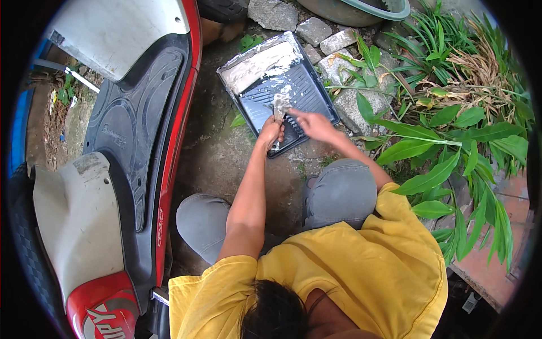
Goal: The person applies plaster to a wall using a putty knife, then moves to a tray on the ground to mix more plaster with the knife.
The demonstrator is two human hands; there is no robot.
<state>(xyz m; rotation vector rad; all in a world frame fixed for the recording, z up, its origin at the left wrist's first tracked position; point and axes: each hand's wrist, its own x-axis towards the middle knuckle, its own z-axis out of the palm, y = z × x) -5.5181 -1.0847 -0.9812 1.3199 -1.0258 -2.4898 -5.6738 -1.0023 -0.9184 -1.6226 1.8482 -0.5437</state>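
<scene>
Paint tray (309, 90): black, shallow and rectangular, apparently plastic; it lies skewed on rough grey ground (220, 147) beyond the knees (344, 189), the ground presumably steadying it without a hand.
White paint (254, 73): thick-looking, spread across the tray's far end, with streaks on the ribs, whose ridges probably serve to wipe off excess.
Right hand (316, 125): partly open, index finger extended toward the small tool (281, 103), other fingers curled; it appears to hold nothing, and whether the fingertip touches cannot be told.
Left hand (271, 131): closed round the tool's handle above the tray's near left part, likely so that drips fall inside.
Small tool: flat, whitish, smeared head pointing far; brush or scraper, one cannot tell.
</scene>
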